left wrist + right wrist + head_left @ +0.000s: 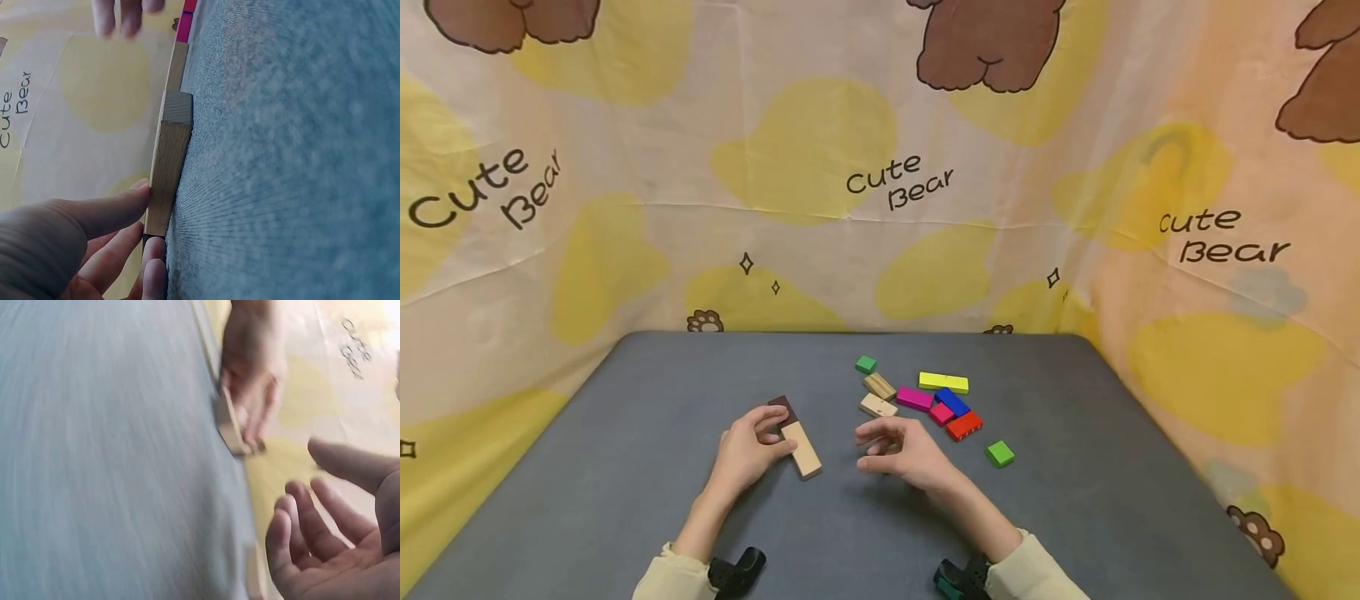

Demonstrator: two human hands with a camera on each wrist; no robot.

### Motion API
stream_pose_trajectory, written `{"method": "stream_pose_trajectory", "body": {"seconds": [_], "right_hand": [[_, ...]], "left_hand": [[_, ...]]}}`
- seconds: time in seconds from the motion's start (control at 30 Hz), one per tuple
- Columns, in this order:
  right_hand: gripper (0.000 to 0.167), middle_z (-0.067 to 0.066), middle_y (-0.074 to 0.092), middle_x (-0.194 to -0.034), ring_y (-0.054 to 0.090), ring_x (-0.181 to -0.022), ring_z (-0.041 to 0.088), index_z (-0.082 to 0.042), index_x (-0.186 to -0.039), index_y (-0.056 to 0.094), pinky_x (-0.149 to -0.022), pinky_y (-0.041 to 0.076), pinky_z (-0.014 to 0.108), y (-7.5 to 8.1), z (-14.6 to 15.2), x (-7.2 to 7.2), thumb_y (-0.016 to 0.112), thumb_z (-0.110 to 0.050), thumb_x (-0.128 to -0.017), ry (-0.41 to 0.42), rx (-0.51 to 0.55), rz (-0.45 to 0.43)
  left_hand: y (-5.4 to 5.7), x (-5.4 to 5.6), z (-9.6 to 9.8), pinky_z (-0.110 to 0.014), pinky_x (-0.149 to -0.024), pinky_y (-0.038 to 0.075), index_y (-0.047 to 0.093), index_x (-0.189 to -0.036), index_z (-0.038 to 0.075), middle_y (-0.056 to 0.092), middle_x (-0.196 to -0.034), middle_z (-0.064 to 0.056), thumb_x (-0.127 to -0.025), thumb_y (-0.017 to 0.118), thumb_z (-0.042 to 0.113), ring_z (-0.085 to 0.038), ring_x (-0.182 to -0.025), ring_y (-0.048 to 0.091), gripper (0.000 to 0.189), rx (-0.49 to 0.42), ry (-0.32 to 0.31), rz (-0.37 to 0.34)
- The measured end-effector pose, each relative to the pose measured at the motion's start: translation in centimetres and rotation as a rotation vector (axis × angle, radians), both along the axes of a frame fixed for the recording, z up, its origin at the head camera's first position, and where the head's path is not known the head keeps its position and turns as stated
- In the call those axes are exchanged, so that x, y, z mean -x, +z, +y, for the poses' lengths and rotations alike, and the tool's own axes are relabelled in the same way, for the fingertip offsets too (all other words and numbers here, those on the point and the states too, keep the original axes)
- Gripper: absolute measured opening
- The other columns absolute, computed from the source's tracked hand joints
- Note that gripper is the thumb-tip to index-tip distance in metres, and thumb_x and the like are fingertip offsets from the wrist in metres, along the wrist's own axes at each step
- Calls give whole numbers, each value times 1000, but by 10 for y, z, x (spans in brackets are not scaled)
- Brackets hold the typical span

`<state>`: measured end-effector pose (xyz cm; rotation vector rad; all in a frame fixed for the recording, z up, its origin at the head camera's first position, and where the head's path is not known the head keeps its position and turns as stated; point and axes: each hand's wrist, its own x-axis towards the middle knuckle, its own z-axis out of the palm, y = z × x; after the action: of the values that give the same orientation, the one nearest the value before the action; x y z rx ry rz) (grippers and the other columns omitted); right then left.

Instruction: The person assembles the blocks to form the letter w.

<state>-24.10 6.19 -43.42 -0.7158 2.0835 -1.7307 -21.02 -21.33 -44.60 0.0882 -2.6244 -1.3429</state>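
Note:
A dark brown block (783,409) and a pale wooden block (802,452) lie end to end on the grey table. My left hand (751,442) holds them with bent fingers around the dark brown one, while its thumb rests on the pale one. In the left wrist view, the long pale block (167,169) stretches away from the thumb, and the fingers mostly hide the dark piece. My right hand (904,452) hovers to the right, fingers loosely bent and nothing in them. In the right wrist view its fingers (312,522) are apart from the thumb.
Beyond my right hand lie two natural wood blocks (878,406), a magenta block (914,399), a yellow bar (943,382), a blue block (952,402) and a red block (964,426). A green block (1000,453) sits at right, another green block (866,364) farther back. A printed cloth hangs behind.

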Motion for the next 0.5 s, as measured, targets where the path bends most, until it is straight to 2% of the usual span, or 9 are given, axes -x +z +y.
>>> {"method": "stream_pose_trajectory", "body": {"seconds": [0.13, 0.3, 0.5], "right_hand": [[35, 20, 65, -117, 62, -98, 31, -2, -119, 68, -79, 53, 34, 11, 41, 6, 77, -4, -85, -18, -39, 92], [32, 17, 67, -113, 61, -94, 29, -7, -116, 70, -77, 54, 33, 20, 94, 11, 78, -11, -86, -126, -141, 162], [38, 18, 67, -112, 61, -95, 30, -2, -117, 69, -75, 55, 35, 17, 143, 12, 81, -18, -84, -272, -141, 141]], "left_hand": [[0, 0, 1, -47, -83, 49, 62, -130, 7, 66, -124, -9, -82, 81, 12, -24, -94, 67, 52, -5, 0, 5], [-1, -1, 0, -47, -84, 49, 62, -131, 6, 66, -124, -10, -82, 81, 11, -25, -94, 67, 52, -2, 1, 9], [-1, -1, 2, -47, -84, 49, 62, -131, 7, 65, -125, -10, -82, 81, 11, -24, -94, 66, 52, 12, 6, 1]]}}
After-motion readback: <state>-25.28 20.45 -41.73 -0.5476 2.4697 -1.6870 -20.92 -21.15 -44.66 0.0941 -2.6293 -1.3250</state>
